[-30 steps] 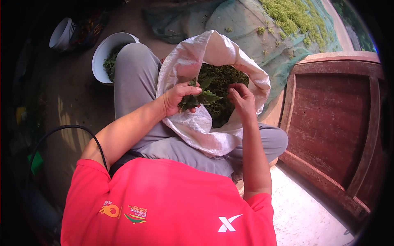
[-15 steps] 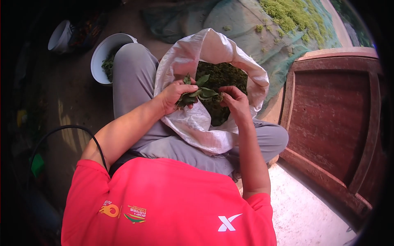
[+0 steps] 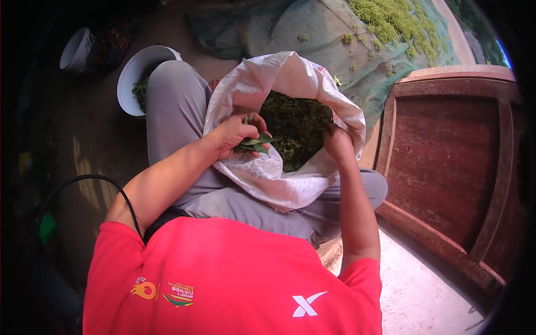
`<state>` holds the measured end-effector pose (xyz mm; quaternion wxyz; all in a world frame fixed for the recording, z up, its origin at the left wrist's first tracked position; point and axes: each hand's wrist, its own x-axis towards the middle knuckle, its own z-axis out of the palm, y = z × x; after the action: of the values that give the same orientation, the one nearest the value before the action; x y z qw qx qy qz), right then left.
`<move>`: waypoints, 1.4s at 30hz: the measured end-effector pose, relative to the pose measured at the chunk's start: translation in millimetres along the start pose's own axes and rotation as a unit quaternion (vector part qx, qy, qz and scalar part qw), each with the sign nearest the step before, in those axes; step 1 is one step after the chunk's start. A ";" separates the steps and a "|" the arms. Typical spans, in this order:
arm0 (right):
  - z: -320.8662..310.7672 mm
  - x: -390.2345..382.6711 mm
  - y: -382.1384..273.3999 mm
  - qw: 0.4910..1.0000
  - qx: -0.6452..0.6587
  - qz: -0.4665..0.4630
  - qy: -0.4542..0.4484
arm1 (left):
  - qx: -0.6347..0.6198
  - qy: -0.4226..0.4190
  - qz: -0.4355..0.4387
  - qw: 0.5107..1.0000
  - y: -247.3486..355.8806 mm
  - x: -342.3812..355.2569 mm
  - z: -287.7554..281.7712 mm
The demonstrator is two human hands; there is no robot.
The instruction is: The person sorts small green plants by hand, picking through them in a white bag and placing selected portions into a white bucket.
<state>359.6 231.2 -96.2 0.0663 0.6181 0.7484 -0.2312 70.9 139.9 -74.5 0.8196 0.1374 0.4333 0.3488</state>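
Observation:
A white woven sack (image 3: 290,192) stands between my legs with its mouth rolled open, holding a mass of small green clusters (image 3: 296,125). At the sack's left rim, my left hand (image 3: 237,134) is closed round a bunch of green leaves (image 3: 254,145), some sticking out past the fingers. My right hand (image 3: 339,145) reaches inside the right rim with its fingers curled in beside the green clusters. Its fingertips are in shadow, and whatever they hold is hidden.
Left of my knee stands a white bucket (image 3: 127,89) with green leaves inside. Another white bucket (image 3: 77,51) is farther left. Green netting (image 3: 312,33) spreads beyond the sack, bearing a heap of yellow-green clusters (image 3: 396,25). A reddish wooden panel (image 3: 446,162) stands at the right.
My right hand has moved away from the left one, rightward and down into the sack's right side. The leaf bunch stays in my left hand, whose fingers have curled further in.

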 end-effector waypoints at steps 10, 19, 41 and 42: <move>38.6 34.8 -41.6 0.986 0.012 -0.102 0.134 | 0.058 -0.002 -0.015 0.998 -3.2 4.4 0.1; 24.0 27.1 -32.4 0.998 -0.047 -0.019 0.030 | 0.062 0.004 -0.013 0.998 -3.3 5.0 1.0; 44.2 51.5 -52.7 0.968 -0.230 0.002 0.101 | 0.064 0.014 -0.022 0.998 -5.7 6.5 1.1; 46.6 56.4 -51.9 0.963 -0.249 0.024 0.094 | 0.063 0.017 -0.021 0.998 -6.3 8.0 0.1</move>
<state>288.5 254.9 -145.4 0.1528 0.6188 0.7702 0.0238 77.0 140.9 -82.7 0.8091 0.1741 0.4708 0.3057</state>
